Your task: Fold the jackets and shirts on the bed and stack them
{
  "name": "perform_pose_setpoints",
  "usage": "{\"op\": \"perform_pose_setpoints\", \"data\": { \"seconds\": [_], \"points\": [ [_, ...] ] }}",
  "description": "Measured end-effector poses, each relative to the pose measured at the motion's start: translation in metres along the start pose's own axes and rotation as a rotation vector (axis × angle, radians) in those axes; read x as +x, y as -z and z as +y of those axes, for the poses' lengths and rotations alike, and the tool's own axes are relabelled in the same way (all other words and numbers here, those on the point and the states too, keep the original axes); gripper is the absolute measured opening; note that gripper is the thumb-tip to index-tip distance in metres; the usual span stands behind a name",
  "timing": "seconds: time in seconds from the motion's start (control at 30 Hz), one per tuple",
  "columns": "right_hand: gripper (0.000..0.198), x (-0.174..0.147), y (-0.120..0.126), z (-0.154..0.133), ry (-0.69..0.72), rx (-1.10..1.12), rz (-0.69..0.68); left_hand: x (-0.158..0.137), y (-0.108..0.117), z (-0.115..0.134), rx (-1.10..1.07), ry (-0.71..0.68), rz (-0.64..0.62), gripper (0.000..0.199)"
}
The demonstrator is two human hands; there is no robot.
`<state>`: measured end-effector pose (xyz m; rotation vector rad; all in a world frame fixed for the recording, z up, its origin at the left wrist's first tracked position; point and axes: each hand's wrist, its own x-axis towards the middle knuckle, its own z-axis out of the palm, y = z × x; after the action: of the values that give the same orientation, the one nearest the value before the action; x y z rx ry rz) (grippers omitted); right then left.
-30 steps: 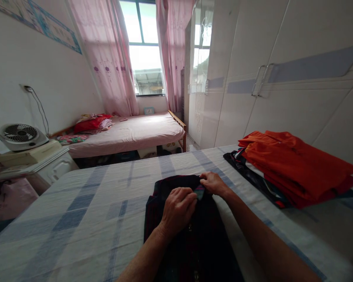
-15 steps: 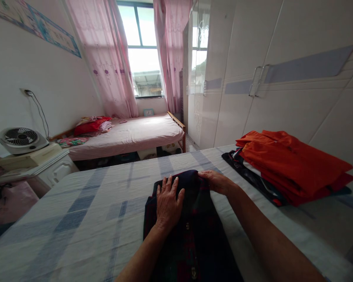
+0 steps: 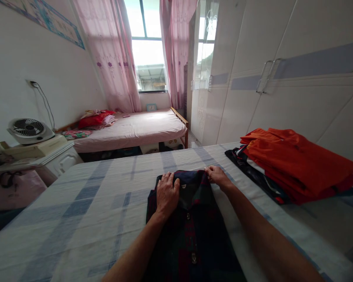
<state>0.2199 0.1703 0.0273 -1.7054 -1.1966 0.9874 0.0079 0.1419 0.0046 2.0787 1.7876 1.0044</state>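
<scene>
A dark plaid button-up shirt (image 3: 184,239) in navy, green and red lies front up on the bed, folded narrow, its lower end cut off by the frame. Its collar spreads apart at the top, with a small pale label inside. My left hand (image 3: 167,192) rests flat on the left side of the collar, fingers stretched toward the top edge and thumb apart. At the right corner of the collar, the fingers of my right hand (image 3: 217,176) are closed on the cloth.
The shirt is on a bed sheet (image 3: 106,219) with blue and white checks. A stack of folded orange and dark clothes (image 3: 300,160) sits to the right, before a white wardrobe (image 3: 297,105). A fan (image 3: 31,130) stands on a cabinet at left; a pink bed (image 3: 141,127) lies beyond.
The collar has been spread, showing its inside and label, which were covered before. My right hand has shifted slightly right with the collar corner. The view has turned a little left.
</scene>
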Motion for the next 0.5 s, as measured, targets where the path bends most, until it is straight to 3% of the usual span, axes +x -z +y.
{"op": "perform_pose_setpoints", "data": {
  "seconds": [0.13, 0.27, 0.37, 0.5],
  "points": [
    [0.025, -0.003, 0.007, -0.009, 0.182, -0.055, 0.065, 0.018, 0.024, -0.02, -0.031, 0.091, 0.023, 0.04],
    [0.037, -0.009, 0.005, -0.014, 0.422, -0.26, -0.092, 0.024, 0.037, -0.04, -0.07, 0.15, -0.041, 0.029],
    [0.034, -0.009, -0.004, -0.007, 0.439, -0.41, -0.203, 0.027, 0.033, -0.046, -0.116, 0.178, -0.047, 0.03],
    [0.032, -0.009, -0.012, -0.004, 0.397, -0.506, -0.115, 0.032, 0.035, -0.048, -0.109, 0.214, 0.001, 0.036]
  ]
}}
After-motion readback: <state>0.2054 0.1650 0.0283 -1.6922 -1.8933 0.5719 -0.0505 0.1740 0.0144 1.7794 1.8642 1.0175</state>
